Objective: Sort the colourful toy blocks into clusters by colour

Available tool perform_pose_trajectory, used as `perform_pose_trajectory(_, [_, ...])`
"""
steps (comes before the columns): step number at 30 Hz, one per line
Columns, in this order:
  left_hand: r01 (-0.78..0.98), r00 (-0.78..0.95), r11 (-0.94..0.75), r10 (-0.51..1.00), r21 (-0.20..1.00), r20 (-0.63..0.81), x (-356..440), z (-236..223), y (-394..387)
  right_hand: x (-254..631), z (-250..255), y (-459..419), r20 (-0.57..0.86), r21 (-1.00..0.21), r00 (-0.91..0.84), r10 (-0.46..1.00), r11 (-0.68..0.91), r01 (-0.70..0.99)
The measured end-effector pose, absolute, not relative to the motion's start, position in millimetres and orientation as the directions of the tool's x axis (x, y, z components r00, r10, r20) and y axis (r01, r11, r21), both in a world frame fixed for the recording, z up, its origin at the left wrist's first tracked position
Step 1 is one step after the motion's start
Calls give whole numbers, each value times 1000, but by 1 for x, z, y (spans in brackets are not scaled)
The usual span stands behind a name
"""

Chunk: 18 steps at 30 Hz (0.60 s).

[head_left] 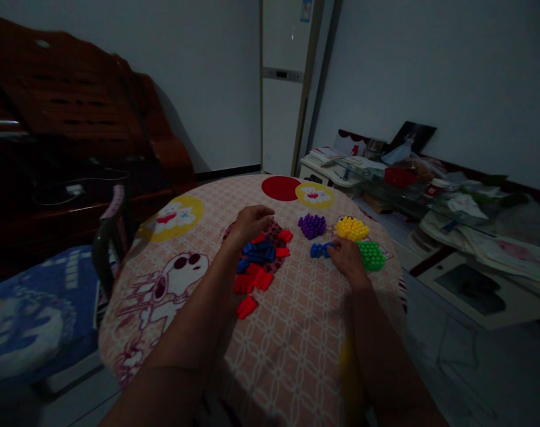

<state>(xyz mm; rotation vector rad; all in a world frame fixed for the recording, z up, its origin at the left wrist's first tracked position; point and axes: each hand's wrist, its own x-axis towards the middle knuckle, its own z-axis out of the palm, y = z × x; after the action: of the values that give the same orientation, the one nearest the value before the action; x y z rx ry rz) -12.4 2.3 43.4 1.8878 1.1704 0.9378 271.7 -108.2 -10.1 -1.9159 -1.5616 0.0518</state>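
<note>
My left hand (253,222) hovers above the pile at the table's middle, its fingers loosely curved and apart, with nothing visible in them. Below it lie small blue plastic pieces (261,251) heaped together, with red plastic pieces (253,279) around them. One separate red piece (246,307) is closer to me. Further right, my right hand (347,257) has its fingertips closed at the end of a short row of blue pieces (316,250). Beside that hand sit grouped green pieces (371,256) and yellow pieces (351,228). A cluster of purple pieces (312,226) stands just behind the blue row.
A patterned cloth covers the round table (278,350). On the left are a chair with a blue seat (42,296) and a wooden bench (74,112). A cluttered glass-topped cabinet (456,219) runs along the right wall. A tall white appliance (283,118) stands in the corner.
</note>
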Motion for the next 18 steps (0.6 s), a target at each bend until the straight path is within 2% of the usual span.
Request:
perform_pose_trajectory(4, [386, 343, -347, 914, 855, 216, -10, 41, 4, 267, -19, -103, 382, -519, 236, 893, -4, 854])
perform_pose_trajectory(10, [364, 333, -332, 919, 870, 212, -15, 45, 2, 266, -30, -95, 484, -430, 204, 851, 27, 903])
perform_pose_trajectory(18, [249, 232, -284, 946, 926, 227, -36, 48, 9, 263, -26, -96, 490, -409, 99, 866, 128, 903])
